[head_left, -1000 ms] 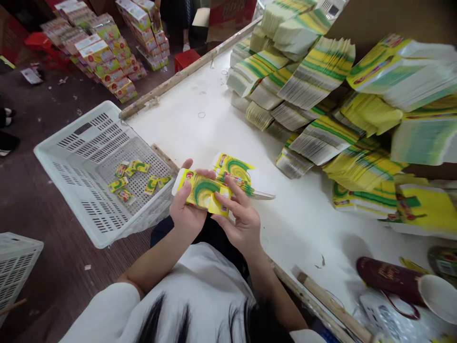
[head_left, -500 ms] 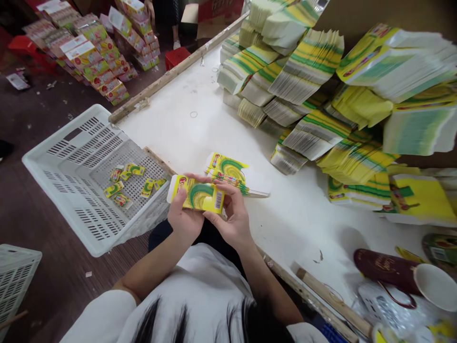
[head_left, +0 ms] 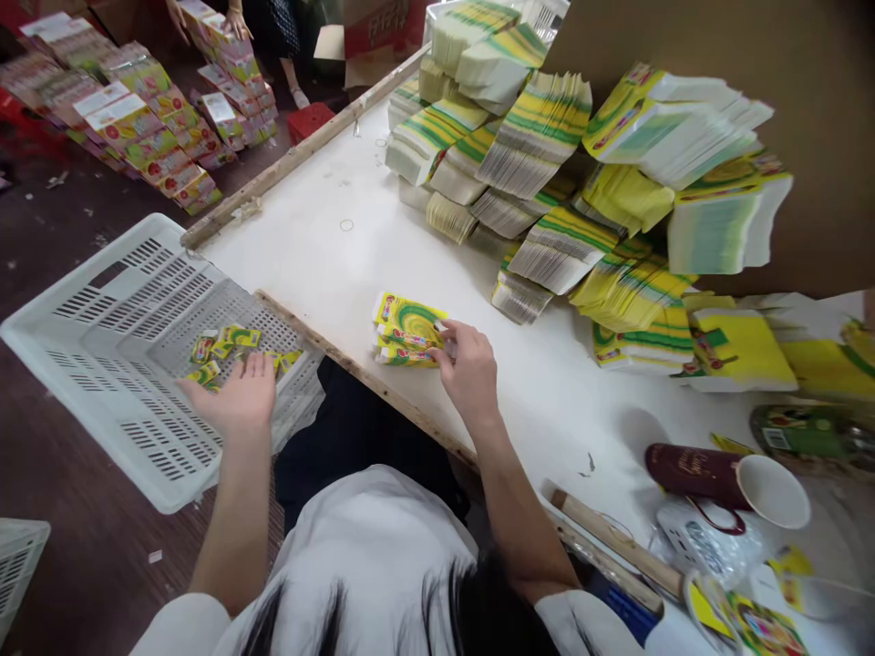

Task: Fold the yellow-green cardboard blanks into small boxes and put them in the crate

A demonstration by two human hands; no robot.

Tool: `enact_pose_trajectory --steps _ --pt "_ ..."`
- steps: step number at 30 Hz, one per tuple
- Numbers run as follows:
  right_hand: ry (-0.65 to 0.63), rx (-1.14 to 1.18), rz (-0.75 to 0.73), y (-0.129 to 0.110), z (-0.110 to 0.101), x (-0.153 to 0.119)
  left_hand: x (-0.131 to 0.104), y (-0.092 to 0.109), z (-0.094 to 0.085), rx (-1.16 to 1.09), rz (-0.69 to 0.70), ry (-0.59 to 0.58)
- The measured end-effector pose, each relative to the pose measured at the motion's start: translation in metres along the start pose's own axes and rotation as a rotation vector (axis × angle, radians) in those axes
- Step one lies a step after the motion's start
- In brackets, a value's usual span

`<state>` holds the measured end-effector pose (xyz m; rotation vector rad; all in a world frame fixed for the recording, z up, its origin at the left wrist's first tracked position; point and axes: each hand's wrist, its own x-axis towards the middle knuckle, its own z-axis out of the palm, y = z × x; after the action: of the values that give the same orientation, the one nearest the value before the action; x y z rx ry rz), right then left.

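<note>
My left hand [head_left: 241, 387] is open, palm up and fingers outstretched, over the white plastic crate [head_left: 168, 478]. It holds nothing. Below and beyond it, several small yellow-green boxes [head_left: 239, 336] lie on the crate floor, some partly hidden by the hand. On the white table, my right hand [head_left: 470, 364] pinches the right end of a flattened yellow carton [head_left: 414, 319] between thumb and fingers. That carton lies in a small pile near the table's front edge, with another printed carton [head_left: 403, 353] showing on the near side.
Bundles of flat yellow-green cartons [head_left: 533, 137] are stacked along the back right. A maroon mug [head_left: 694, 472] lies on its side at the right, near a jar [head_left: 799, 433] and wooden bar [head_left: 615, 538]. Pink boxes [head_left: 147, 118] stand on the floor, where another person's hand [head_left: 237, 23] touches a stack.
My left hand has moved left from the table edge to over the crate and opened. The carton both hands held has left them. My right hand has moved onto the pile's right end.
</note>
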<state>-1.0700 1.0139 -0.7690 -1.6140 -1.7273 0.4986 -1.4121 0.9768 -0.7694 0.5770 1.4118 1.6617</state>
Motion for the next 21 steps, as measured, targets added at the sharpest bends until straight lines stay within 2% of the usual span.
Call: enact_pose_trajectory --steps 2,4,7,10,13,16,18,21 --pt "0.050 0.040 0.014 -0.006 -0.003 -0.001 -0.017 -0.006 0.026 -0.153 -0.113 0.104" --pt "0.091 0.162 0.058 -0.016 -0.008 -0.005 -0.036 -0.008 0.059 -0.247 -0.116 0.086" --pt "0.047 0.476 0.101 -0.037 -0.012 -0.015 -0.067 -0.009 0.106 -0.270 -0.030 -0.140" --pt "-0.135 0.722 0.065 -0.058 -0.009 -0.029 -0.090 -0.010 0.137 -0.275 -0.044 -0.364" --pt "-0.274 0.874 0.008 -0.071 -0.004 -0.040 -0.097 -0.003 0.154 -0.353 -0.067 -0.438" --pt "-0.360 0.992 -0.042 -0.078 -0.003 -0.043 -0.093 0.008 0.165 -0.470 -0.043 -0.351" --pt "-0.414 1.014 -0.060 -0.081 -0.002 -0.044 -0.090 0.012 0.169 -0.470 -0.011 -0.267" --pt "-0.395 0.958 0.027 -0.082 0.003 -0.041 -0.088 0.012 0.168 -0.379 0.014 -0.209"
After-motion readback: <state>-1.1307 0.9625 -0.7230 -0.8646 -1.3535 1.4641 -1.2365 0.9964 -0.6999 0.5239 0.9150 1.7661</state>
